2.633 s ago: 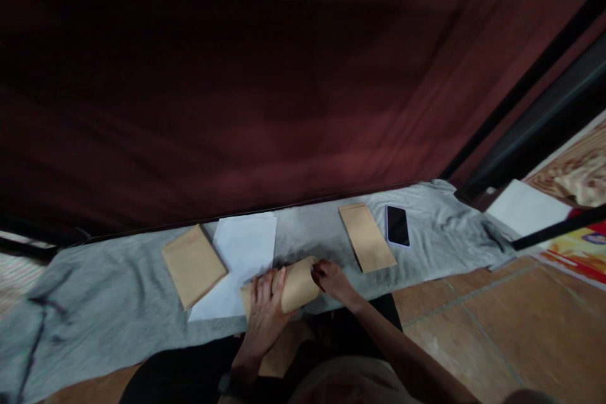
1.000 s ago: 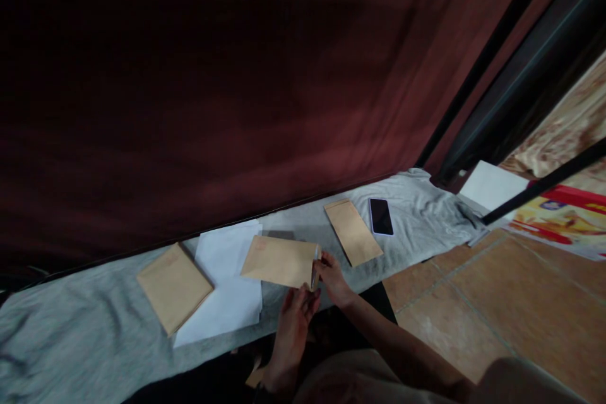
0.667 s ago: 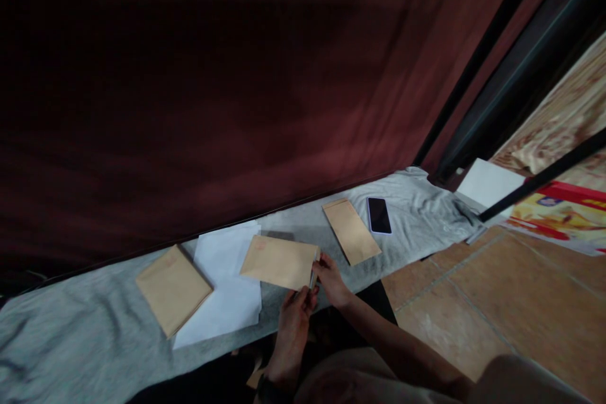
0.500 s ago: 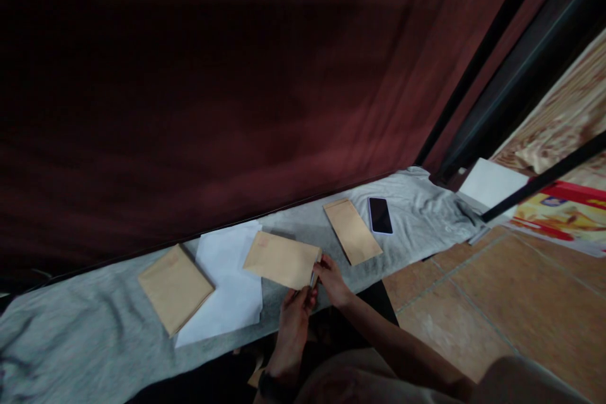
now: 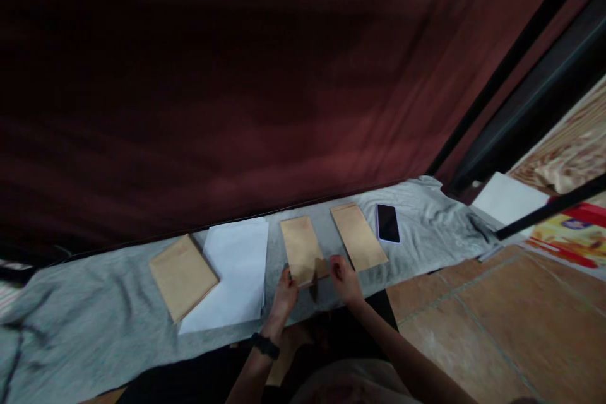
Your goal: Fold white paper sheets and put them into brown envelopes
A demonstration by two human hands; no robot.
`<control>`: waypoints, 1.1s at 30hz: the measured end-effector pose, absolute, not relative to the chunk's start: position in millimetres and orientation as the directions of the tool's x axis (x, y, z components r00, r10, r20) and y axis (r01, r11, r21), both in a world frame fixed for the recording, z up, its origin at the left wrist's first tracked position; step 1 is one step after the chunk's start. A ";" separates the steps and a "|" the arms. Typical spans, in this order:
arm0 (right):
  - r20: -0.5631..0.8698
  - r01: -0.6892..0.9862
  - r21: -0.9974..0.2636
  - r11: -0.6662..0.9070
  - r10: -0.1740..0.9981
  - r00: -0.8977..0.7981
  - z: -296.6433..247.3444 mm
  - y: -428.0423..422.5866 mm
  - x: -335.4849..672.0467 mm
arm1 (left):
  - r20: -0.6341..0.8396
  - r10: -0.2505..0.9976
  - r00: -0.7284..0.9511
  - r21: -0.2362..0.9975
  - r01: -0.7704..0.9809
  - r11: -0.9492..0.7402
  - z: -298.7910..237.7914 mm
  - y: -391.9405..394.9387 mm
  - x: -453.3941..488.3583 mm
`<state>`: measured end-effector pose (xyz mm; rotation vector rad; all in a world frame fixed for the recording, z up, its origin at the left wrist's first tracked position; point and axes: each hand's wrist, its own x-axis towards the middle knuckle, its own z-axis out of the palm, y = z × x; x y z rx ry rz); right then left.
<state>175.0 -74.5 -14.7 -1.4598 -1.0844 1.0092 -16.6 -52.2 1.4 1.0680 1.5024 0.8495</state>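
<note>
Presently you have the envelope (image 5: 302, 247) down on the cloth (image 5: 95, 309) — left hand (image 5: 285, 284) and right hand (image 5: 344, 274) pinch its near edge. Letting go, I judge, calls for both together.

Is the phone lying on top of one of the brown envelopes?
No, the phone lies on the grey cloth, just beside an envelope.

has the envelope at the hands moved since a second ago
Yes. The middle envelope has swung from crosswise to lengthwise and now lies parallel to the right-hand envelope beside the phone.

On the grey cloth (image 5: 95, 315) lie three flat brown paper envelopes (image 5: 182, 274) (image 5: 303, 247) (image 5: 358, 235), one white paper sheet (image 5: 237, 271) and one black rectangular phone (image 5: 388, 223).
</note>
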 end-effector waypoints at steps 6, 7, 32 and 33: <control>0.232 0.583 -0.771 0.257 0.965 -0.120 -24.8 -84.1 169.3 | -0.342 0.932 -0.116 0.883 0.298 0.362 -3.4 -56.0 -22.6; 0.231 0.605 -0.751 0.263 0.964 -0.132 -27.4 -84.2 168.2 | -0.338 0.933 -0.123 0.879 0.312 0.360 -2.9 -58.0 -23.7; 0.336 0.810 -0.440 0.389 0.907 -0.253 -48.8 -84.1 171.3 | 0.253 0.941 0.227 0.310 0.902 -0.301 -3.7 -51.0 4.9; 0.343 0.813 -0.438 0.385 0.907 -0.245 -48.7 -84.7 170.0 | 0.277 0.920 0.278 0.297 0.885 -0.358 -7.2 -37.5 9.4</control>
